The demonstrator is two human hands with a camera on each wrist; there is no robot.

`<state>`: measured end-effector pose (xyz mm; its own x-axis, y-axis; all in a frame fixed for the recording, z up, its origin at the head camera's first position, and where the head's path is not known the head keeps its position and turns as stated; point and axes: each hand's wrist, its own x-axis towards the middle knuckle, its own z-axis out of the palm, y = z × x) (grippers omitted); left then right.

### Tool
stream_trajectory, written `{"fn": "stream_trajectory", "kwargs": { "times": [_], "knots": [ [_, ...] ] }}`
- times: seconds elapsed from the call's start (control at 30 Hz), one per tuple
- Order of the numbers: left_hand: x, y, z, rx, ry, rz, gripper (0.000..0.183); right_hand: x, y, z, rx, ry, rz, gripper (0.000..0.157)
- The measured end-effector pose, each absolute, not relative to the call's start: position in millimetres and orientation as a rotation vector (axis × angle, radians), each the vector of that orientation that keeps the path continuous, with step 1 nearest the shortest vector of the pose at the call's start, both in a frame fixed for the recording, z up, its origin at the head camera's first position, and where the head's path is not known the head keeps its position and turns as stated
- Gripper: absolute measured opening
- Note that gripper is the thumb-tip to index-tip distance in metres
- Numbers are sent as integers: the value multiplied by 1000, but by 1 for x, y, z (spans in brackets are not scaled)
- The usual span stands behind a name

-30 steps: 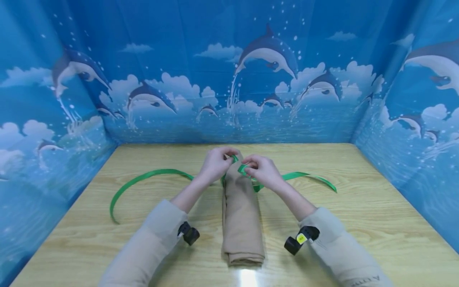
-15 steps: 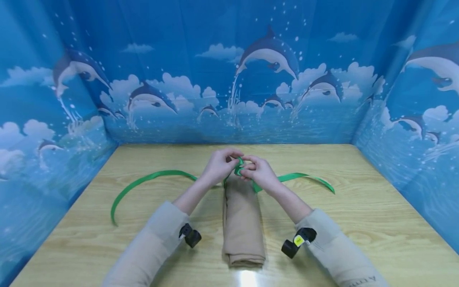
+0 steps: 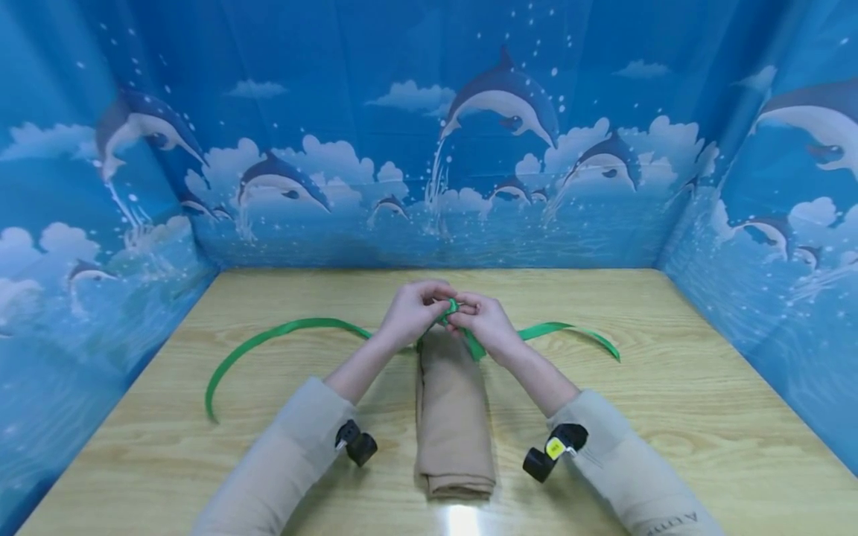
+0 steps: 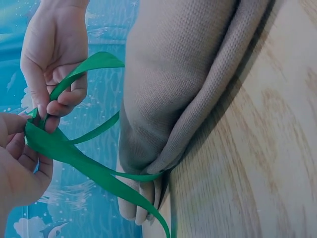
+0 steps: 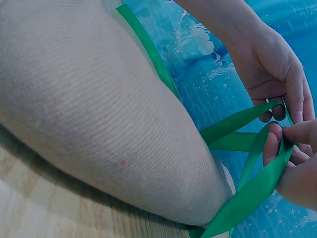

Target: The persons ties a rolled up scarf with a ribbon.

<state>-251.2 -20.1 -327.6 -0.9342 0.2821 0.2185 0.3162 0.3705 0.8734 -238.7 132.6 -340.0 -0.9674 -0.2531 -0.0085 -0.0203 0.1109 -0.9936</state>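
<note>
A long roll of folded tan cloth (image 3: 456, 424) lies lengthwise on the table. Green ribbon (image 4: 94, 171) passes around its far end, and two loops of it rise above the cloth. Over that end my left hand (image 3: 410, 311) pinches one part of the ribbon between thumb and fingers. Close beside it, fingertips nearly meeting, my right hand (image 3: 491, 321) pinches another part. In the right wrist view the ribbon (image 5: 252, 193) runs up from under the cloth to the fingers of the right hand (image 5: 299, 171). Fingers partly hide where the ribbon strands cross.
One loose ribbon tail (image 3: 268, 333) curves across the wooden table (image 3: 322, 447) to the left, and a shorter tail (image 3: 593, 335) lies to the right. Blue dolphin-print curtains (image 3: 429, 149) wall the table at the back and both sides.
My hands were apart, each with a piece of ribbon; they have come together over the far end of the cloth. The right ribbon tail has slid slightly left.
</note>
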Motion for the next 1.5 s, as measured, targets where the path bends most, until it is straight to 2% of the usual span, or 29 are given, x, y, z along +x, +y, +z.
{"fn": "stream_trajectory", "kwargs": {
  "times": [0.3,0.63,1.03,1.5],
  "knots": [
    [-249,-20,-328,-448,-2540,-1789,18,-240,129,-339,-175,2147,-2096,34],
    [-246,-19,-331,-492,-2552,-1603,18,-240,131,-341,-162,2124,-2133,39],
    [-247,-18,-339,-430,-2538,-1654,19,-240,132,-343,-171,2017,-2173,43],
    [-245,-19,-345,-481,-2539,-1417,21,-243,139,-347,-57,2223,-2055,33]
  ]
}}
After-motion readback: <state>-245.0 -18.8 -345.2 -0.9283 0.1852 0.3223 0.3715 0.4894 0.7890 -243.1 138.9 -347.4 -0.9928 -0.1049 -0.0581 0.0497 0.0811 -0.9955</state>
